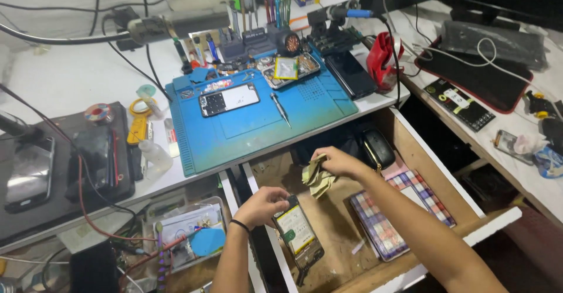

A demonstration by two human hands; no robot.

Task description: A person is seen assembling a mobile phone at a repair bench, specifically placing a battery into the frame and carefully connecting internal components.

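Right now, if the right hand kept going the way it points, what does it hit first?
The right hand points left across the open drawer, holding a crumpled cloth. Going straight on, it would likely meet the drawer's left wall first; depth is unclear, so it might pass above.

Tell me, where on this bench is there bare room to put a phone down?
The front of the blue mat below the opened phone and beside the screwdriver is bare. The white table left of the mat has room too. The mat's back edge is crowded with tools and a parts tray.
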